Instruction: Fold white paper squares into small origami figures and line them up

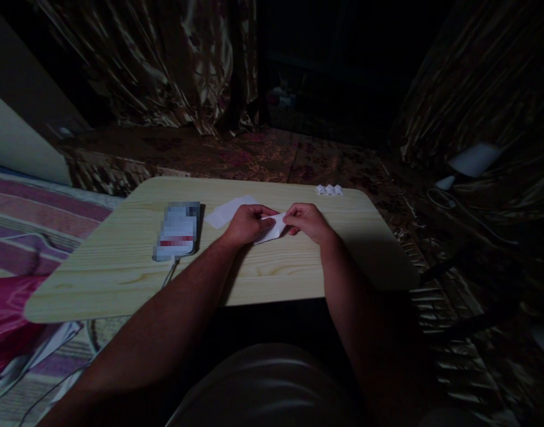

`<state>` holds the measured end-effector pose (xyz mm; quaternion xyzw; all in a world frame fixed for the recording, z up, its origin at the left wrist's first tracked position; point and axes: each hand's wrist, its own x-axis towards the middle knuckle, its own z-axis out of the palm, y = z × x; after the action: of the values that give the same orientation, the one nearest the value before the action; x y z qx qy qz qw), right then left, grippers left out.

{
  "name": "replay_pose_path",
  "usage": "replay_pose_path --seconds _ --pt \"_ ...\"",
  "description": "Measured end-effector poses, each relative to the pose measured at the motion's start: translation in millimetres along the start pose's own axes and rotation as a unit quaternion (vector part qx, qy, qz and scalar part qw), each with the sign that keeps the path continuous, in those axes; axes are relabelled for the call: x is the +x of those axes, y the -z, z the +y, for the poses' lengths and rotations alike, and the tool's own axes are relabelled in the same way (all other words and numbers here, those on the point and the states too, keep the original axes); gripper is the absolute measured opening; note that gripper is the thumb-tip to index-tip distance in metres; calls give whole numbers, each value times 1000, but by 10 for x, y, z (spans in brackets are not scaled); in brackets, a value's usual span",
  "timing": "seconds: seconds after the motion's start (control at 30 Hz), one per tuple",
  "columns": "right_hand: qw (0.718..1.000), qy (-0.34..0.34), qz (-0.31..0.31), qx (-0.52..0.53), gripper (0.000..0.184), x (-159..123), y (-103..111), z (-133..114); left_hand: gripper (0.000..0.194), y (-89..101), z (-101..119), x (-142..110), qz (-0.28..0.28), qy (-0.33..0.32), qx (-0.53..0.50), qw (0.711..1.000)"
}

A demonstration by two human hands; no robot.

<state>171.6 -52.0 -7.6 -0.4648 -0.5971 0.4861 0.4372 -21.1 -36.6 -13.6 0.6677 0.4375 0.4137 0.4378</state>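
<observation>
A small piece of white paper [272,231], which looks folded, is held between both hands above the middle of the table. My left hand [249,224] grips its left side, thumb on top. At the paper's upper right corner, my right hand [308,220] pinches the edge between thumb and fingers. Flat white sheets of paper [231,210] lie just behind my left hand, partly hidden by it. Three small folded white paper pieces [329,190] sit in a row near the table's far right edge.
A pixelated phone-like device [177,231] with a white cable [169,271] lies left on the pale wooden table [120,267]. A lamp [474,160] stands beyond the right side. Striped bedding [35,201] and a pink cloth [13,314] are at left; curtains [187,59] hang behind.
</observation>
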Motion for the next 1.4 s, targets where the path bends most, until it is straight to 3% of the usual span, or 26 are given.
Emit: replay_pose_path --seconds 0.13,0.37,1.17,1.4 --pt "998 13 42 -44 19 27 -55 14 33 -24 -22 11 4 -4 0 1000" --pt "995 29 62 -66 14 25 -81 -11 35 -46 2 -21 -17 -12 -29 999" --pt "996 26 67 -59 12 31 -112 -19 30 -67 74 -40 15 -27 9 999" --pt "997 31 69 -32 19 26 -140 -34 27 -93 66 -33 46 -21 -2 999"
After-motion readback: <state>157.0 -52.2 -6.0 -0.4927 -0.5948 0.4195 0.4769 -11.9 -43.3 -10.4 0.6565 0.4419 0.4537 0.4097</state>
